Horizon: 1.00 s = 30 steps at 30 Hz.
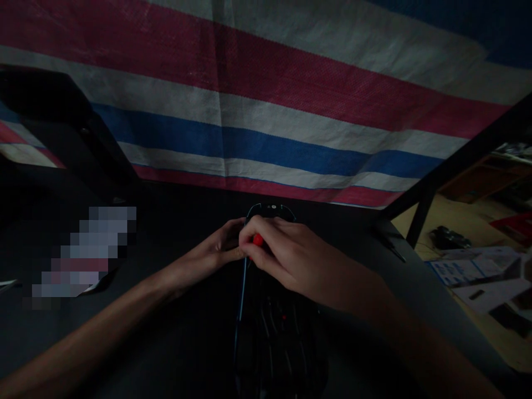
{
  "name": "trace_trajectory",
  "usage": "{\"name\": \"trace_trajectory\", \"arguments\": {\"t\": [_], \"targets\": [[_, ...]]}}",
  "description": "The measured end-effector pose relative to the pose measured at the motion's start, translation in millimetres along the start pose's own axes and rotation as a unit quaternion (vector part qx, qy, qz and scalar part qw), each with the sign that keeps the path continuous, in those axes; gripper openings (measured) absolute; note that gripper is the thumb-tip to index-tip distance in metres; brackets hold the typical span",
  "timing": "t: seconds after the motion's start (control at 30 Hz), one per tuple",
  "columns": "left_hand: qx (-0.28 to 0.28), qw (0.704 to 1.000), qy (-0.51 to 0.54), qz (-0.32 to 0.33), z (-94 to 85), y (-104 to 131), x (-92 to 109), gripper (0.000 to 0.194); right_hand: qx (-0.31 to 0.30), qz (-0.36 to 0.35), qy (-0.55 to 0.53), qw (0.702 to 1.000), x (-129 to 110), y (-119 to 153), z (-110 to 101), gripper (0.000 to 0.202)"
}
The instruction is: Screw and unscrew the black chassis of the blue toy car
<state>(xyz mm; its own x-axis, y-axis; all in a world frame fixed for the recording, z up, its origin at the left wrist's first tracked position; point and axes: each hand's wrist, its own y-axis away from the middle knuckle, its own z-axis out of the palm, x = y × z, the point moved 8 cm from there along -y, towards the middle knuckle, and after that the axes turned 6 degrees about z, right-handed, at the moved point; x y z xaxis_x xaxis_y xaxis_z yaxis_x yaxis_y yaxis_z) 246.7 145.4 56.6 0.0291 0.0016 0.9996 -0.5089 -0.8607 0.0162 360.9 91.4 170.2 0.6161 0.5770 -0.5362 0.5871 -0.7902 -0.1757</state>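
A long black device [286, 343] with a thin blue edge lies lengthwise in front of me on the dark table. Near its far end, my right hand [276, 249] is closed around a small tool with a red handle [258, 240]; the tool's lower part is mostly hidden by the fingers. My left hand [226, 242] rests against the left side of the device, its fingers bent and meeting those of my right hand. What the left fingertips hold, if anything, is hidden. The scene is dim.
Striped red, white and blue sheeting [266, 144] hangs behind the table [178, 343]. A black stand [95, 149] rises at the left, beside a blurred-out paper [87, 255]. A thin dark tool [390, 246] lies at the right edge. Papers [486, 271] lie beyond it.
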Motion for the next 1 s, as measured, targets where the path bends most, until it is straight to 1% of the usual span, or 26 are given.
{"name": "trace_trajectory", "arguments": {"t": [0.03, 0.13, 0.23, 0.27, 0.33, 0.4, 0.53, 0.67, 0.8, 0.9, 1.0], "targets": [[-0.001, 1.000, -0.001, -0.003, 0.0, 0, -1, 0.075, -0.004, -0.018, 0.021, 1.000, -2, 1, 1, 0.006], [0.000, 1.000, -0.008, -0.010, -0.3, 0, -1, 0.075, 0.000, -0.054, 0.074, 0.996, -4, 3, 2, 0.012], [-0.001, 1.000, -0.015, -0.005, 0.0, -1, 1, 0.070, 0.032, -0.059, 0.116, 0.991, -3, 2, 0, 0.010], [0.000, 1.000, -0.019, 0.001, -0.5, -1, 2, 0.068, 0.041, -0.065, 0.130, 0.989, -4, 1, -1, 0.013], [0.000, 1.000, -0.027, 0.010, -1.7, -2, 2, 0.064, 0.045, -0.080, 0.143, 0.985, -7, 1, -1, 0.017], [-0.004, 0.999, -0.030, 0.010, -2.8, -2, -1, 0.060, 0.044, -0.091, 0.132, 0.986, -9, 2, -1, 0.013], [-0.030, 1.000, 0.006, -0.002, -1.9, -1, -2, 0.057, 0.059, -0.083, 0.152, 0.983, -6, 2, -3, 0.017], [-0.054, 0.998, 0.019, -0.016, 2.5, 1, 4, 0.055, 0.065, -0.095, 0.144, 0.983, -5, 3, -1, 0.015], [-0.059, 0.998, 0.024, -0.016, 5.2, 1, 9, 0.059, 0.078, -0.072, 0.137, 0.985, -3, 2, -2, 0.014], [-0.070, 0.997, 0.027, -0.021, 6.1, 0, 6, 0.061, 0.070, -0.040, 0.111, 0.991, -1, 1, -1, 0.011], [-0.067, 0.997, 0.022, -0.024, 4.0, -1, 3, 0.065, 0.070, -0.017, 0.116, 0.991, 0, 0, -1, 0.011]]}}
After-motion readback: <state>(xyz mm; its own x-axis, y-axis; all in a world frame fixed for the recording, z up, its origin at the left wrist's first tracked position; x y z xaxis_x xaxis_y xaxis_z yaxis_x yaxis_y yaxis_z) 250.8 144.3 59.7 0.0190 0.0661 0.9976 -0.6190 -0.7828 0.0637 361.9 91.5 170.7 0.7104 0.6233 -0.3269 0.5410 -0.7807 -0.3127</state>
